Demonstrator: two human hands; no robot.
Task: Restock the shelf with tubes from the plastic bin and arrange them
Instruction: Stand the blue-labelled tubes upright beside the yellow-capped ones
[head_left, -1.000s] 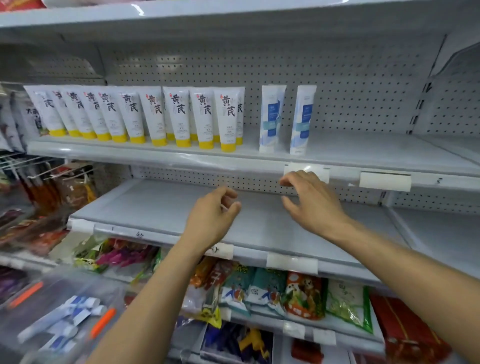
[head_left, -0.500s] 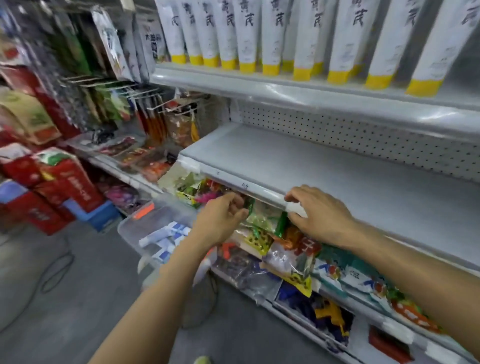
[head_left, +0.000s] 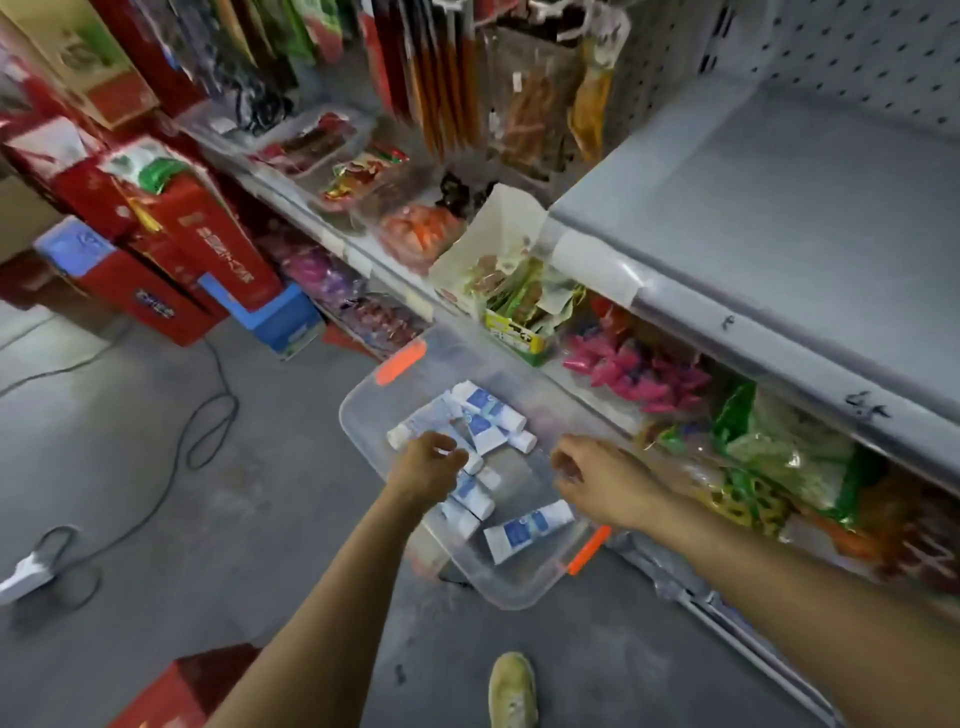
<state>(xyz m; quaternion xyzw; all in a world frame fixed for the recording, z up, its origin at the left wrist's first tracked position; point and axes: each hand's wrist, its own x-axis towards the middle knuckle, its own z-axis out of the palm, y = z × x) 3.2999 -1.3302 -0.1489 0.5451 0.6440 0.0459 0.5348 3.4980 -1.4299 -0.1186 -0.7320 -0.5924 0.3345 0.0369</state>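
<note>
A clear plastic bin with orange handles stands on the floor against the lowest shelf. Several white-and-blue tubes lie loose inside it, one tube apart near the front right corner. My left hand hovers over the middle of the bin with fingers loosely curled and holds nothing. My right hand hangs over the bin's right side, fingers also loosely curled, with nothing in it. The grey shelf at upper right is bare.
Snack packets fill the shelf below the bare one. Red cartons and a blue box stand on the floor at left. A cable and power strip lie on the grey floor. My shoe is below the bin.
My view swung down from the shelf of standing tubes to the bin on the floor. Both hands dropped from the shelf edge to just above the bin.
</note>
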